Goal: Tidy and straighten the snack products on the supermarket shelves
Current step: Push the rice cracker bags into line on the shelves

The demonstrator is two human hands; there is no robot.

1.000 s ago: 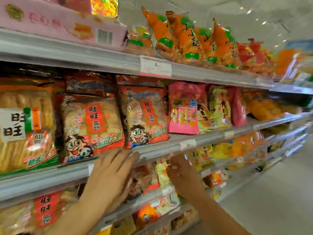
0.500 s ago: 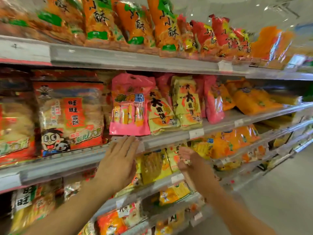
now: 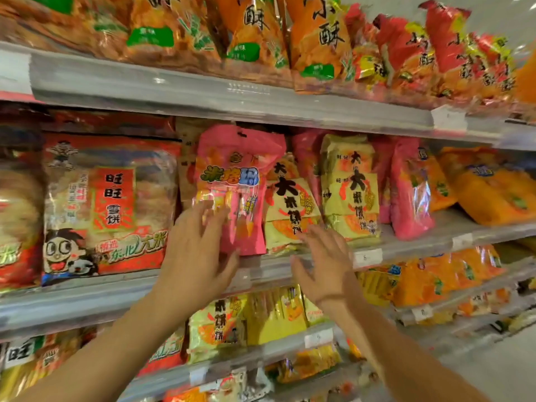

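I see left hand (image 3: pixel 197 253) & right hand (image 3: pixel 322 265), fingers spread, empty, flanking pink bag (image 3: pixel 235 187) w/ leaning yellow bag (image 3: pixel 290 210), prob to square them.

Glossy plastic film is wrapping the pink bag (image 3: pixel 232 187) at the front edge of the middle shelf (image 3: pixel 406 245), and its crinkled surface is catching the light. The yellow bag (image 3: pixel 349 187) beside it is showing the same shiny, wrinkled film. The red bag (image 3: pixel 110 204) toward the left end is gleaming through a clear, smooth window. The shelf edge is looking like pale grey painted metal, smooth and dull. A paper label (image 3: pixel 367 257) is sitting behind a clear plastic strip on that edge, looking matt and white.
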